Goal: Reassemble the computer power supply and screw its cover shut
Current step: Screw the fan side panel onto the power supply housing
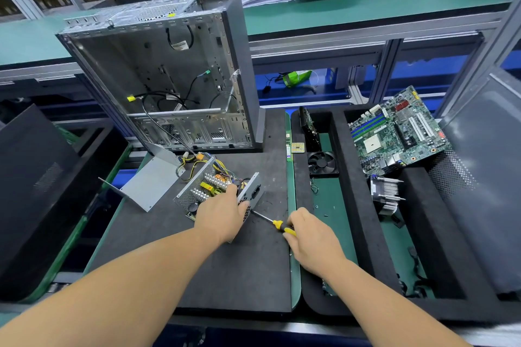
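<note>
The open power supply [208, 189] lies on the black mat, its heat sinks, coils and wires showing. My left hand [222, 214] grips its near side by the perforated end panel. Left of it lies the grey bent metal cover [149, 183], off the unit. My right hand [310, 236] holds a yellow and black handled screwdriver [277, 224]. The screwdriver's shaft points left, with the tip at the power supply's end panel, just under my left hand.
An empty computer case [169, 79] stands behind the power supply. Right of the mat, a black foam tray [358, 205] holds a fan [321, 163], a motherboard [397, 132], a heat sink [386, 191] and small loose screws. A dark panel [31, 177] lies at the left.
</note>
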